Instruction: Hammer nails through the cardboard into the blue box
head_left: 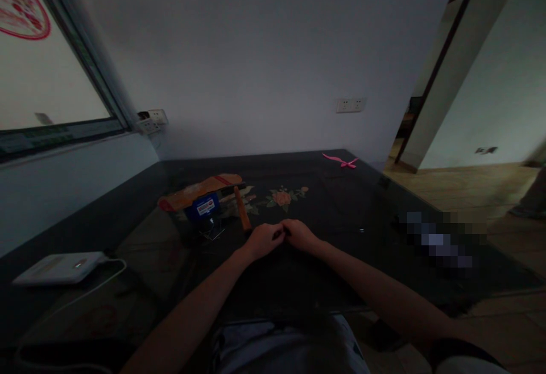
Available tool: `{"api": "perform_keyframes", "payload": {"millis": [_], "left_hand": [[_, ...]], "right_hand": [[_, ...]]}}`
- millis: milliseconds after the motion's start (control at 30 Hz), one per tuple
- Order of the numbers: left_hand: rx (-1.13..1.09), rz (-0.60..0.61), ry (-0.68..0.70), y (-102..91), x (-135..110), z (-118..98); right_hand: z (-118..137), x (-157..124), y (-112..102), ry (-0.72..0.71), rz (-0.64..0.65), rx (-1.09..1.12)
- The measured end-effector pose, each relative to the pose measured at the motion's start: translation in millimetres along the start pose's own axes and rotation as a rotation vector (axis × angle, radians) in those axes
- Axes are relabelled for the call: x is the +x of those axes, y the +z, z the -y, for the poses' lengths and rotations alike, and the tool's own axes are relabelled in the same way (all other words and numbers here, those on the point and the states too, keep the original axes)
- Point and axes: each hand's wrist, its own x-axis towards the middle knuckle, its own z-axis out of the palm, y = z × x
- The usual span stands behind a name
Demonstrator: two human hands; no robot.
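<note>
My left hand point(263, 239) and my right hand point(301, 235) meet over the middle of a dark table point(341, 203), fingers curled together. Between them they pinch a small dark thing point(283, 231) that is too dim to name. Just left of my left hand lies an orange stick-like tool point(243, 210). Further left stand a blue box with a white label point(203, 207) and a long orange packet point(200, 190), with a few thin metal wires point(213, 231) in front of the box.
A white device point(62, 266) with a cable lies at the near left. A pink ribbon point(341, 161) rests at the table's far edge. Flower patterns point(284, 197) mark the tabletop. Wall sockets point(350, 105) sit behind; a doorway opens at the right.
</note>
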Motion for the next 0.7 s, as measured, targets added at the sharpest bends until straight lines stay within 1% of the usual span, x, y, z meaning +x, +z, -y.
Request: {"api": "perform_keyframes", "payload": {"millis": [167, 400, 700], "left_hand": [[-0.003, 0.009, 0.014, -0.6, -0.7, 0.7], [0.000, -0.010, 0.036, 2.1, -0.7, 4.6], [0.022, 0.027, 0.036, -0.2, -0.4, 2.0]], "right_hand": [[-0.8, -1.6, 0.4, -0.003, -0.013, 0.004], [-2.8, -0.6, 1.5, -0.013, -0.010, 0.013], [-6.4, 1.0, 4.3, -0.017, -0.004, 0.012]]}}
